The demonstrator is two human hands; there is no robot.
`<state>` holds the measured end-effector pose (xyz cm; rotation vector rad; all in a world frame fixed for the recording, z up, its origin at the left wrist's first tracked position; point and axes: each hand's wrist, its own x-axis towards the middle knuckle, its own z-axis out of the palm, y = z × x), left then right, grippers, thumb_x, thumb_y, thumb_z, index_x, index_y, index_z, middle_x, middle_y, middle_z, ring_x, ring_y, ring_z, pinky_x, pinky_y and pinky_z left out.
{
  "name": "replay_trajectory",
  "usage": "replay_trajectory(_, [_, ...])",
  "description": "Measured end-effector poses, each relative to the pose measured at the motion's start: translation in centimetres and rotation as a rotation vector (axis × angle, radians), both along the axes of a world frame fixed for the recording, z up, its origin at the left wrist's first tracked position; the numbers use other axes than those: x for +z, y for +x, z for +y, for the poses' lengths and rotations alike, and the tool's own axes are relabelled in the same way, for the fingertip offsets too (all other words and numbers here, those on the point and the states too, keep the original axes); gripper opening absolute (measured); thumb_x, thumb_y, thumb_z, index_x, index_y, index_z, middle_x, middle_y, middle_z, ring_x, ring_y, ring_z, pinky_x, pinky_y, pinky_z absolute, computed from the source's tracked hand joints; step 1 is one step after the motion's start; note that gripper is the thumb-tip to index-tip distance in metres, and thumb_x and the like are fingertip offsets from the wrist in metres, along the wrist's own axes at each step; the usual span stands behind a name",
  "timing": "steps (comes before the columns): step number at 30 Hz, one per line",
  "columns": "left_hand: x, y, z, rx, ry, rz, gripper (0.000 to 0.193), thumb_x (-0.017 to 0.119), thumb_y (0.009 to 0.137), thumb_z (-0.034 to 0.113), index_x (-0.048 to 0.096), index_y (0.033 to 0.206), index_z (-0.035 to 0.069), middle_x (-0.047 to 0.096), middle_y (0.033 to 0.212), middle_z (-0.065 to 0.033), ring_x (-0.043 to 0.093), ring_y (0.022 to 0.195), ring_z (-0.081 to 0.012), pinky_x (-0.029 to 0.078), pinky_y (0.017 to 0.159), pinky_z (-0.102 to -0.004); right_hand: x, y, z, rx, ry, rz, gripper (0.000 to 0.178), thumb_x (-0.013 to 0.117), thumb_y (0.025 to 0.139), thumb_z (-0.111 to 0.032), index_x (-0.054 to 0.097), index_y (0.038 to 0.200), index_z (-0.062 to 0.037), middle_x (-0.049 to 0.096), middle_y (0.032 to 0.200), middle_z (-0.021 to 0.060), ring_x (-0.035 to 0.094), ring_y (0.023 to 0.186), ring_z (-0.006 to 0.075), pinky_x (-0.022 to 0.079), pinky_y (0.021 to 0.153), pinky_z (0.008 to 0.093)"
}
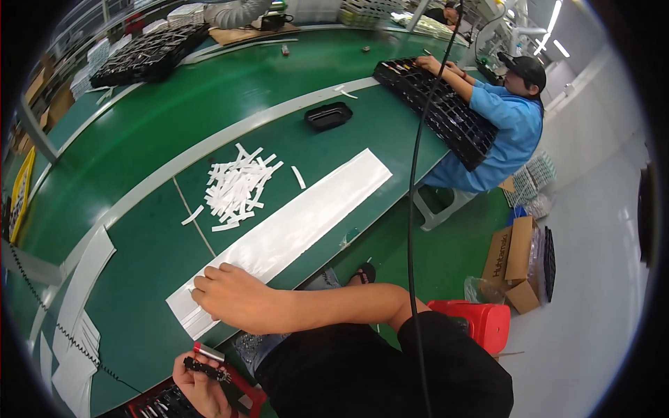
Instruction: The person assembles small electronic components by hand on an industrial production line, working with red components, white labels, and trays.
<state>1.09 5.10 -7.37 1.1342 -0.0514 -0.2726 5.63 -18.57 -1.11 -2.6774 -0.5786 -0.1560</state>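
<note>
My left hand point(199, 390) is closed at the lower left, just off the table's near edge. In its fingers is a small dark ridged part point(207, 369) with a bright metallic end. A red and silver cylinder point(209, 352) shows against it, also at the fingers. Across the near end of a long white sheet point(313, 209) lies my right hand point(240, 296), its fingers curled down onto the surface. What the fingertips pinch, if anything, is hidden. Thin lines divide that end of the sheet into strips. Beyond it sits a loose pile of short white strips point(240, 184).
A black tray point(329, 115) stands farther back on the green table point(150, 258). White sheets point(75, 355) lie at the left. At the right, a co-worker in blue point(512, 125) handles a black gridded tray point(446, 115). A black cable point(412, 230) hangs across the view.
</note>
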Motion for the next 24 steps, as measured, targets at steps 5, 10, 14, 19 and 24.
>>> replay_trajectory(5, [1.3,-0.3,-0.5,-0.121,-0.045,-0.049,0.036,0.066,0.095,0.022,0.055,0.121,-0.001,0.061,0.101,-0.0087,0.06,0.081,-0.0177,0.05,0.065,-0.028,0.2,0.8,-0.4,0.043,0.007,0.072,0.034,0.077,0.073,-0.014,0.057,0.098,0.0,0.062,0.094,0.0136,0.061,0.096,0.0301,0.051,0.075,0.0373])
replay_trajectory(10, [0.9,-0.9,-0.6,-0.041,-0.033,-0.003,0.041,0.07,0.091,0.025,0.054,0.119,0.0,0.059,0.1,-0.007,0.061,0.08,-0.0152,0.053,0.063,-0.0272,-0.8,0.4,-0.6,0.056,0.099,0.0,0.038,0.077,0.076,-0.016,0.054,0.102,-0.0016,0.063,0.092,0.0119,0.061,0.094,0.0309,0.052,0.076,0.0406])
replay_trajectory(14, [1.0,-0.9,-0.7,-0.017,-0.041,0.027,0.051,0.078,0.085,0.031,0.052,0.118,0.003,0.057,0.096,-0.0047,0.061,0.079,-0.0142,0.055,0.062,-0.0254,-1.0,0.1,-1.3,0.073,0.206,0.045,0.029,0.073,0.08,-0.016,0.057,0.101,-0.0023,0.062,0.094,0.011,0.061,0.094,0.0306,0.051,0.078,0.0402])
replay_trajectory(19, [1.9,-1.3,-1.2,-0.048,-0.031,0.054,0.051,0.079,0.083,0.031,0.052,0.116,0.003,0.057,0.095,-0.0055,0.062,0.079,-0.0157,0.056,0.061,-0.028,-1.7,0.3,-1.7,0.129,0.182,-0.067,0.013,0.064,0.084,-0.013,0.062,0.092,-0.0027,0.06,0.094,0.0104,0.061,0.093,0.0285,0.051,0.079,0.0385])
replay_trajectory(24, [2.4,-1.8,-1.4,0.016,-0.093,0.093,0.047,0.082,0.08,0.023,0.056,0.109,-0.003,0.062,0.092,-0.0114,0.066,0.075,-0.0224,0.059,0.063,-0.0345,-1.4,0.6,-1.3,0.157,-0.029,-0.183,0.015,0.062,0.077,-0.008,0.061,0.091,-0.0018,0.061,0.092,0.0106,0.063,0.09,0.0273,0.053,0.076,0.0374])
